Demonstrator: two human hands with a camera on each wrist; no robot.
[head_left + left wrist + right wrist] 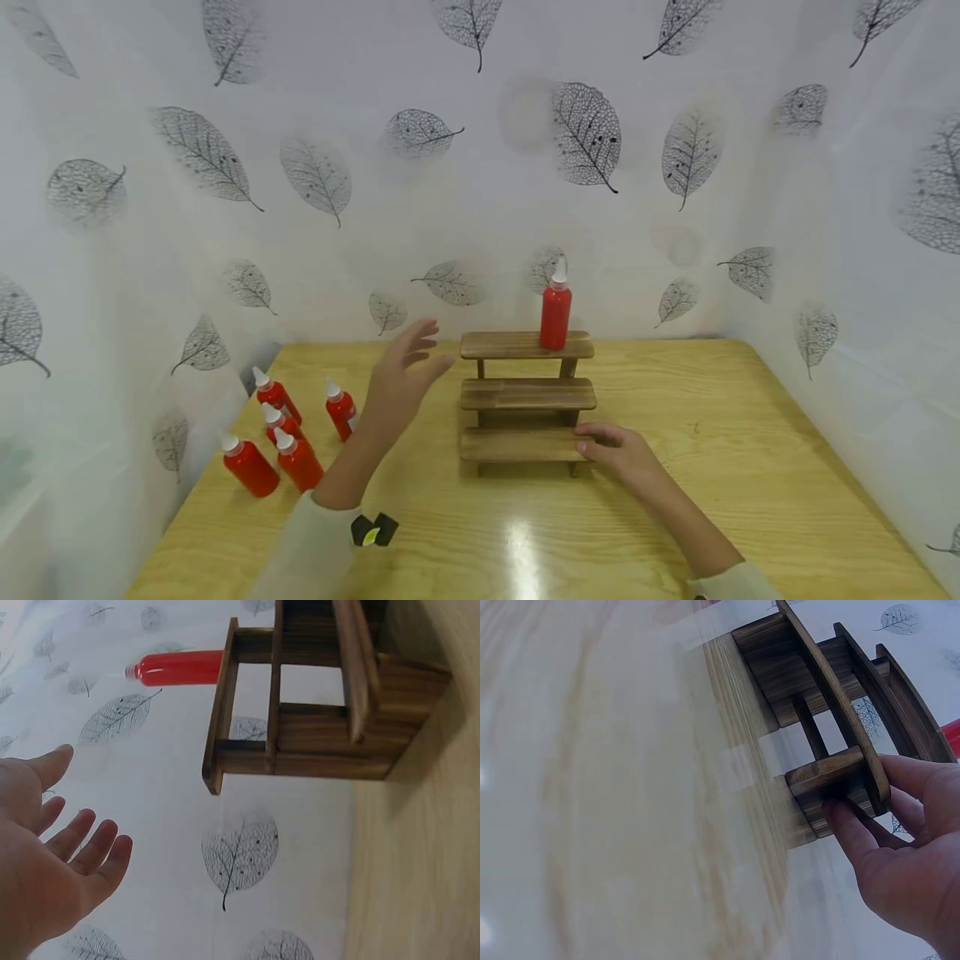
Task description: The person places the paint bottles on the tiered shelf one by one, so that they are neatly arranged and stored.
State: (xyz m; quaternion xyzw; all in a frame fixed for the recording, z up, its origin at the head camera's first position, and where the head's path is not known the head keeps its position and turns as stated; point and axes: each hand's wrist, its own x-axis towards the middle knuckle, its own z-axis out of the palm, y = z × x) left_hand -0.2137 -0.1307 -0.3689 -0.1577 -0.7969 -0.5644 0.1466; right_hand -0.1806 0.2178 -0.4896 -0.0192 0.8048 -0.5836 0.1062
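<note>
In the head view, a three-step wooden stand [527, 393] sits toward the back of the pale wooden surface [675, 396], and a red bottle [555, 318] with a white nozzle stands upright on its top step, right of the middle. The person's left hand [402, 379] is raised just left of the stand, apart from it, fingers loosely bent and spread, holding nothing; the left wrist view bears this out, showing the palm with thumb and fingers well apart. The right hand [622, 458] is at the right end of the lowest step. The head view shows only the fingers meeting that edge, but the right wrist view shows digits on both faces of the board, pinching it between them. Only the head view takes in the five other red bottles [251, 468], which stand on the left part of the surface near the left forearm, one of them a little apart from the four clustered together. The wrist views, in turn, reveal the stand's side panels and crosspieces. In the left wrist view the bottle's white nozzle fades into the leaf-printed sheet [240, 851] behind; the right wrist view catches only a sliver of red.
</note>
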